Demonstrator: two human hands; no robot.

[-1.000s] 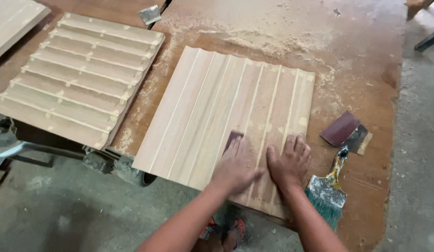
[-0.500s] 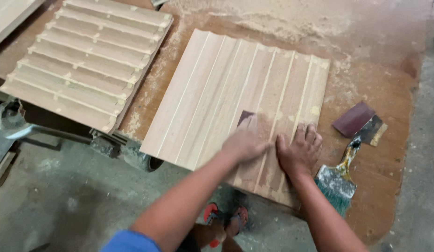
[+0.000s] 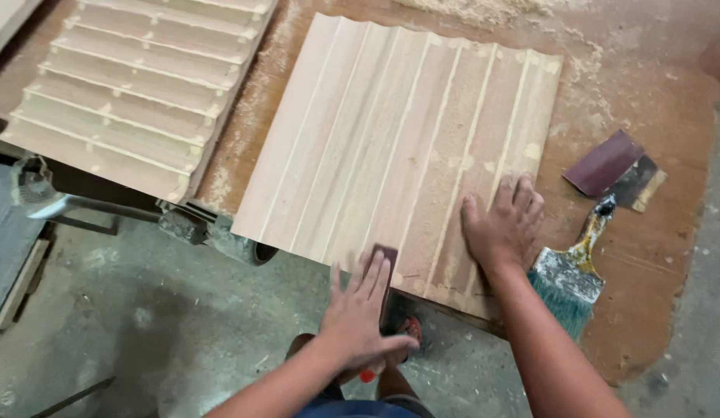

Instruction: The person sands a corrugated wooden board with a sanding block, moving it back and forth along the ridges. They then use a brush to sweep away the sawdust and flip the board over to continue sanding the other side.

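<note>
A light fluted wooden panel (image 3: 391, 131) with pale filler lines lies on the brown worktable (image 3: 646, 255). My left hand (image 3: 360, 310) presses a small dark piece of sandpaper (image 3: 388, 263) flat at the panel's near edge, fingers extended over it. My right hand (image 3: 503, 224) rests flat and spread on the panel's near right corner, holding nothing.
A second ribbed panel (image 3: 135, 85) with filler dots lies at the left. Folded sandpaper sheets (image 3: 611, 166) and a wide paintbrush (image 3: 572, 267) sit right of the panel. Sawdust (image 3: 483, 9) covers the table's far side. A metal clamp (image 3: 42, 197) and concrete floor are below left.
My left hand slid the sandpaper toward me, from the middle of the panel down to its near edge. My right hand stayed planted. The view shifted closer.
</note>
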